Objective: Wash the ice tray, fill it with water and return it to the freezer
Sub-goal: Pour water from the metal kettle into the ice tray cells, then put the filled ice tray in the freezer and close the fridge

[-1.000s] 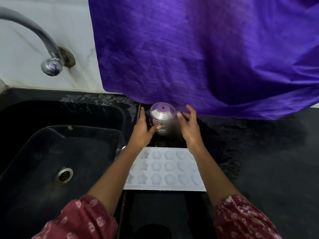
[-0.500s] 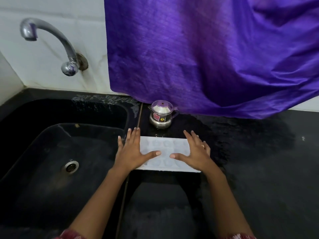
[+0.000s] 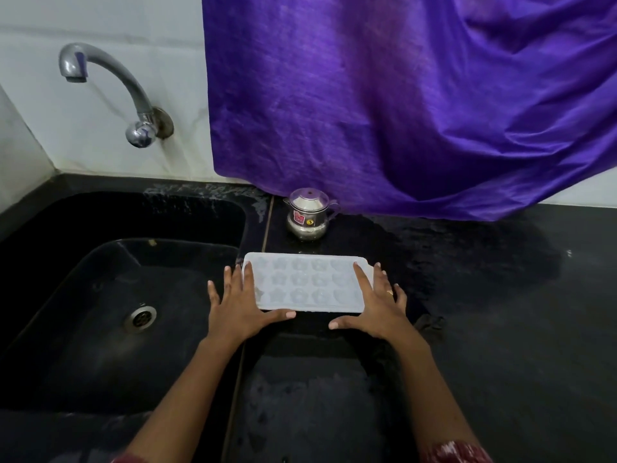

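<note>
The ice tray (image 3: 305, 284) lies flat on the counter (image 3: 500, 329), just right of the sink (image 3: 100, 345). The left hand (image 3: 238, 312) and the right hand (image 3: 377, 307) touch its two ends with straight, spread fingers and grip nothing. The step in hand is probably picking it up; the next move calls for a level lift, in case the cups hold water.

Ice tray (image 3: 307, 283) on black counter (image 3: 500, 329)

Black counter (image 3: 500, 329) bears an ice tray (image 3: 305, 284) and steel pot (image 3: 309, 217).
</note>
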`<state>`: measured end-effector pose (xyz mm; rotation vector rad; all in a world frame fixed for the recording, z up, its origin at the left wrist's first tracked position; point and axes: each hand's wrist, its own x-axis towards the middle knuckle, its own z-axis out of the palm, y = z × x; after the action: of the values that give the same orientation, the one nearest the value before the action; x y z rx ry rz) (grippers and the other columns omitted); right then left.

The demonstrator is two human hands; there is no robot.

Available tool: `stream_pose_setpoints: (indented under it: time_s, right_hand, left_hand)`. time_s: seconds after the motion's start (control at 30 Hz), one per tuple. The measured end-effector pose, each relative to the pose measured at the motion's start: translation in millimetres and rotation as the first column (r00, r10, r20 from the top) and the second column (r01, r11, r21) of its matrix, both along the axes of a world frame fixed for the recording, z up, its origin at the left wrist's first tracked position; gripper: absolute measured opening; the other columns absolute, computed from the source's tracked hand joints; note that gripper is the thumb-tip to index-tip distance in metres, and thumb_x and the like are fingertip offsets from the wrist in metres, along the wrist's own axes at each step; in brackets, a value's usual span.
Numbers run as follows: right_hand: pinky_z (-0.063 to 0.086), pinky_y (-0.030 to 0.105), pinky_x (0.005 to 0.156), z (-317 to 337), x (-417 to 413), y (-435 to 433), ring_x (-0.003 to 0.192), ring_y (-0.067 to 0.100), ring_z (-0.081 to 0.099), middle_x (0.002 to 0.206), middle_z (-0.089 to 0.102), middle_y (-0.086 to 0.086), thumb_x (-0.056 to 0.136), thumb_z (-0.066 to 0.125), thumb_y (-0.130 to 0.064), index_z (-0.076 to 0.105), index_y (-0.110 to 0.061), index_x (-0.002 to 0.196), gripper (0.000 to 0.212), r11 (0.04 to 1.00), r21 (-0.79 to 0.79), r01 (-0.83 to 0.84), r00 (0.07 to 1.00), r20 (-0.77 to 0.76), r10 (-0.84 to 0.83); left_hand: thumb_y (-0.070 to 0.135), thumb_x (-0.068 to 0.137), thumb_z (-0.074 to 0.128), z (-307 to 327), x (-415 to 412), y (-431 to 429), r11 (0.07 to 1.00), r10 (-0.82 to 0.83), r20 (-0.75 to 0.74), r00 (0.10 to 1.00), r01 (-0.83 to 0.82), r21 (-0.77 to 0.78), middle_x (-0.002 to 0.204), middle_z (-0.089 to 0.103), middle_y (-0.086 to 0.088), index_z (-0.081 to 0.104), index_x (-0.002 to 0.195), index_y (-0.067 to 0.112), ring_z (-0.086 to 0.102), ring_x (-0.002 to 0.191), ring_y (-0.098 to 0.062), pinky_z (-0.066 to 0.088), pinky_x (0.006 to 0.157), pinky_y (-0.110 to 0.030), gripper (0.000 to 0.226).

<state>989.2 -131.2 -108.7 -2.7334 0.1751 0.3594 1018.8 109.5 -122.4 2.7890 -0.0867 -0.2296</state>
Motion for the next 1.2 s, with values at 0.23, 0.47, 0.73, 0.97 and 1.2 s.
stream_pose_setpoints:
  time_s: [0.23, 0.47, 0.73, 0.97, 1.2]
  right_hand:
    - [-0.009, 0.046, 0.115, -5, -3, 1, 0.144, 0.023, -0.013, 0.156, -0.014, 0.01, 0.064, 0.06, -0.074, -0.006, -0.04, 0.145, 0.11, 0.999, 0.001, 0.037, 0.996, 0.084, -0.037]
    - [-0.002, 0.037, 0.114, -1, -7, 4, 0.143, 0.022, 0.0, 0.156, 0.001, 0.005, 0.064, 0.071, -0.062, 0.009, -0.049, 0.142, 0.101, 0.992, 0.12, 0.032, 0.984, 0.17, -0.052]
    - [0.003, 0.037, 0.114, 13, -11, 8, 0.141, 0.023, 0.007, 0.155, 0.003, 0.002, 0.06, 0.077, -0.056, 0.011, -0.047, 0.143, 0.106, 0.987, 0.157, 0.017, 0.971, 0.232, -0.054]
    - [0.003, 0.037, 0.114, 20, -25, 19, 0.142, 0.022, 0.006, 0.155, 0.002, 0.0, 0.059, 0.078, -0.055, 0.008, -0.043, 0.144, 0.111, 0.986, 0.168, 0.009, 0.976, 0.212, -0.045]
    - [0.01, 0.04, 0.112, 23, -46, 42, 0.136, 0.025, 0.013, 0.156, -0.001, 0.0, 0.059, 0.077, -0.057, 0.007, -0.045, 0.144, 0.111, 0.991, 0.131, -0.032, 0.984, 0.176, 0.009]
  left_hand:
    - [0.081, 0.058, 0.055, 0, -1, 1, 0.997, 0.022, 0.027, 0.999, -0.02, -0.068, 0.157, 0.0, -0.011, -0.009, 0.148, 0.015, -0.009, 0.145, -0.023, -0.014, 0.112, -0.049, 0.129]
    - [0.071, 0.059, 0.066, -2, -3, 1, 0.974, 0.062, 0.034, 0.998, -0.053, -0.219, 0.156, 0.002, -0.014, -0.005, 0.149, 0.015, -0.008, 0.145, -0.024, -0.014, 0.113, -0.044, 0.128]
    - [0.067, 0.058, 0.071, 3, -14, 6, 0.948, 0.099, 0.091, 0.991, -0.066, -0.312, 0.155, 0.007, -0.014, 0.0, 0.15, 0.015, -0.005, 0.145, -0.024, -0.012, 0.114, -0.043, 0.127]
    - [0.059, 0.057, 0.077, 14, -38, 16, 0.913, 0.139, 0.107, 0.984, -0.086, -0.398, 0.155, 0.01, -0.012, 0.001, 0.149, 0.016, -0.005, 0.145, -0.022, -0.013, 0.114, -0.042, 0.127]
    - [0.054, 0.058, 0.079, 20, -76, 34, 0.892, 0.218, 0.102, 0.971, -0.156, -0.424, 0.156, 0.006, -0.009, -0.002, 0.149, 0.015, -0.008, 0.144, -0.022, -0.01, 0.115, -0.042, 0.127]
